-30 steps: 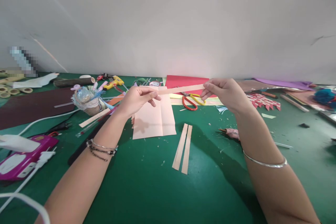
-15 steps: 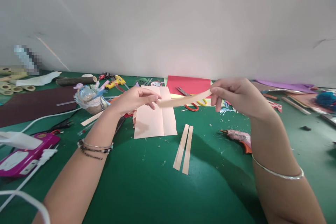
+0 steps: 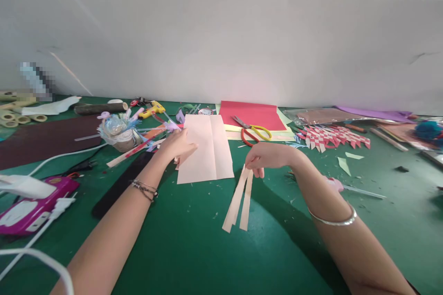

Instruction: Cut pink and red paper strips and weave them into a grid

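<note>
My right hand pinches the top end of a pale pink paper strip. That strip slants down over two similar strips on the green table, one showing at its right, the paper strip. My left hand lies at the left edge of a creased pale pink paper sheet, thumb spread away from the fingers. More pink pieces peek out beneath the sheet there; the fingertips are partly hard to make out. Behind my right hand rest scissors with red and yellow handles.
Red paper lies at the back. Right of it are woven red-and-white paper pieces. A glue gun is partly behind my right forearm. At left are a black phone-like slab, a magenta power strip and white cables.
The strip once stretched between both hands is now laid by my right hand over the other two strips. My left hand has let go of it and dropped to the pink sheet's edge.
</note>
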Demonstrator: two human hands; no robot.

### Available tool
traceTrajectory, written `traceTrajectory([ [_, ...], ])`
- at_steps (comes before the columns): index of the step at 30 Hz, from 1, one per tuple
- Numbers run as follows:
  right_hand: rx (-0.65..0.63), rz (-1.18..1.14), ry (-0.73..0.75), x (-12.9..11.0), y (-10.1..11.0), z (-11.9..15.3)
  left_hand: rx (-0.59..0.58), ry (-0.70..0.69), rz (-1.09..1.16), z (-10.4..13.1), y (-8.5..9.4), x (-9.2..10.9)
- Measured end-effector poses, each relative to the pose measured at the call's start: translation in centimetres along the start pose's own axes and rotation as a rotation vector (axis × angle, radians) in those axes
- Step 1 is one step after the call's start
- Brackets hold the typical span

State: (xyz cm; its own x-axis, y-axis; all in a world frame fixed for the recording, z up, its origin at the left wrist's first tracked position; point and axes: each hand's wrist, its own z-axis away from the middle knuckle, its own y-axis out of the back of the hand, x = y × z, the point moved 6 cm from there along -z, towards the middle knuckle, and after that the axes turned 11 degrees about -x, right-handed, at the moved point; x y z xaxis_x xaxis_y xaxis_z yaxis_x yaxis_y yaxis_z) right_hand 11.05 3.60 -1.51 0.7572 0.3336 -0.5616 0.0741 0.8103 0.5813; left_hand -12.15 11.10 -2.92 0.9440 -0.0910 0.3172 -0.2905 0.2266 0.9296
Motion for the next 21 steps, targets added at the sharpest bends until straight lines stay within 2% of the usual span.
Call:
traceTrajectory([
  [3,0.045,0.022,-0.055,0.3,0.1,-0.3,-0.001,0.006,-0.072,0.0,-0.2,0.3],
  [7,0.108,0.035,-0.086,0.0,0.6,0.6,-0.013,0.046,-0.059,-0.1,-0.8,0.0],
  [12,0.127,0.102,-0.120,-0.2,0.9,1.0,0.143,0.075,-0.112,0.1,-0.8,-0.3],
  [18,0.120,0.136,-0.093,-0.7,0.7,1.1,0.128,0.017,0.033,-0.6,-1.1,-0.8],
  [21,0.143,0.135,-0.119,-0.8,1.4,1.5,0.126,-0.039,0.171,-0.9,-1.2,-0.9],
])
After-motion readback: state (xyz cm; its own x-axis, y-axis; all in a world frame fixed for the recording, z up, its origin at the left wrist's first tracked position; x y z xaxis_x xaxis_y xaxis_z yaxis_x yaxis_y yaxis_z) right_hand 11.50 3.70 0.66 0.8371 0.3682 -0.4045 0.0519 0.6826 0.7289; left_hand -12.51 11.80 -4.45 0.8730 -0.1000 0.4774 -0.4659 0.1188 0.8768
